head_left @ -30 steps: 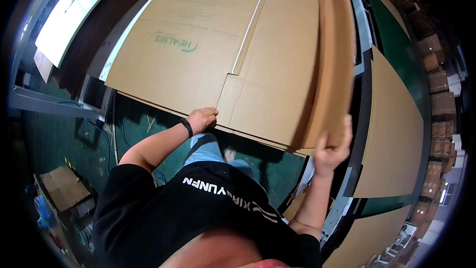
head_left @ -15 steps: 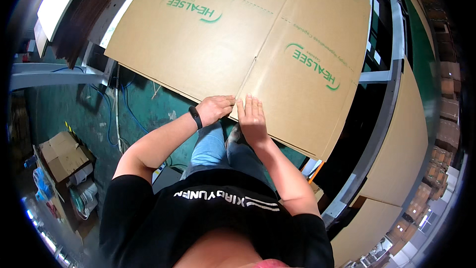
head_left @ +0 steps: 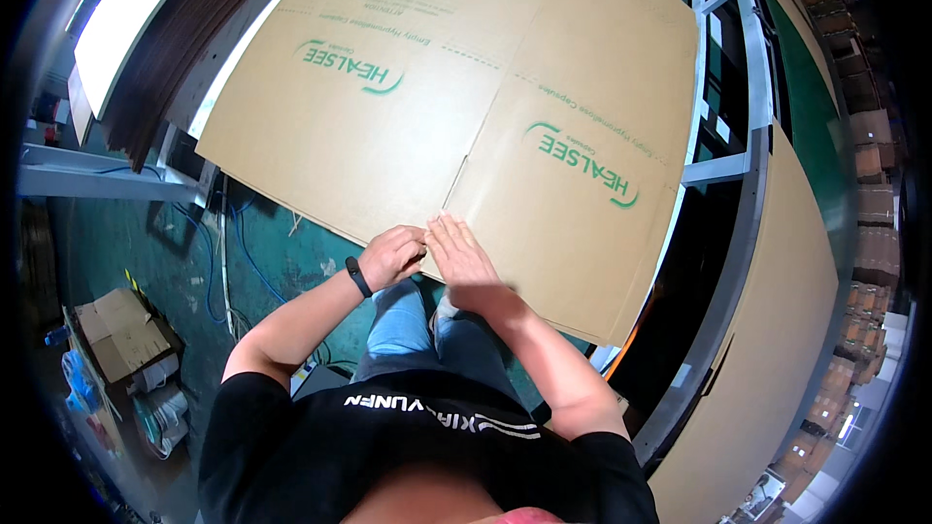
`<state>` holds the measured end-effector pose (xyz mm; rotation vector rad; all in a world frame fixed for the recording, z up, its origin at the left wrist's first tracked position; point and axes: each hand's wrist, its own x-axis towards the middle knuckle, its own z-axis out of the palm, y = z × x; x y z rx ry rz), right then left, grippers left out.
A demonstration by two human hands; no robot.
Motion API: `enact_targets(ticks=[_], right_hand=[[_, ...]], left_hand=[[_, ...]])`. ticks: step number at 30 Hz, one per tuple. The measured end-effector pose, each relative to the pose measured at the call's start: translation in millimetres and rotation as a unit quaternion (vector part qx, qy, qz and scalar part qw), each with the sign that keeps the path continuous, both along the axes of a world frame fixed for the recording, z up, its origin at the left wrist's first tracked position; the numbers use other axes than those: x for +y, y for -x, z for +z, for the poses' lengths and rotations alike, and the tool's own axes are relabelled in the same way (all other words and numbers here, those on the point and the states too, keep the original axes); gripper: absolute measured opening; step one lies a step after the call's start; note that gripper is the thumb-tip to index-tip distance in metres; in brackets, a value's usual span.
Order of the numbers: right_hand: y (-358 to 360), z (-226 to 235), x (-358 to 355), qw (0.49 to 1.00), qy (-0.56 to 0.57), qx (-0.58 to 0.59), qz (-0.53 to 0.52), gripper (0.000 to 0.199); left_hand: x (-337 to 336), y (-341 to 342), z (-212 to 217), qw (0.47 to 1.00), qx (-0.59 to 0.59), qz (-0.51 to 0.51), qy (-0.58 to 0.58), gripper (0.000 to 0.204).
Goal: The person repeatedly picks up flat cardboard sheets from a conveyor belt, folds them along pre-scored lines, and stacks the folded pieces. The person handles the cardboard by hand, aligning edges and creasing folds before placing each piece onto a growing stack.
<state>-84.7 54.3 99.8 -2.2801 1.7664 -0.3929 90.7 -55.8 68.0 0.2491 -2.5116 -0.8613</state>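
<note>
Corrugated carton blank [head_left: 451, 126] is filling the view from about 10 to 2 o'clock, its near edge sloping down toward 5 o'clock
Folding is looking mostly done: left panel [head_left: 340, 141] and right panel [head_left: 582, 233] are lying flat, meeting at a seam [head_left: 466, 159] that is running toward 1 o'clock
Alignment of the seam's near end is seemingly being finished; no tape or staples are showing across it, so cannot tell whether it is fastened
Left hand [head_left: 393, 257] is curling over the near edge, cannot tell if pinching; right hand [head_left: 461, 257] is pressing flat just beside it, at 3 o'clock, fingers together
Blank is looking plain brown, smooth, creased, carrying green print
Grey metal frame [head_left: 718, 171] is standing at 2 o'clock
</note>
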Motion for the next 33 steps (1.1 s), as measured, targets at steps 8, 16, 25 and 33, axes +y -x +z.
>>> enact_targets(ticks=[8,16,25,33], right_hand=[[13.2,-15.2,-12.0,0.984,-0.006,-0.176,0.007,0.060],[24.4,-23.4,-10.0,0.976,0.061,-0.206,0.030,0.059],[33.1,-28.8,-26.8,0.964,0.079,-0.240,0.084,0.038],[22.0,-39.1,-25.9,0.953,0.058,-0.294,0.053,0.017]], left_hand=[[5.1,3.5,-2.1,0.995,-0.051,-0.005,0.089,0.039],[13.0,-4.6,-12.5,0.994,-0.076,0.080,-0.028,0.056],[10.4,18.6,-9.3,0.966,-0.237,0.095,0.050,0.094],[6.0,10.8,-11.8,0.960,-0.257,0.114,-0.011,0.094]])
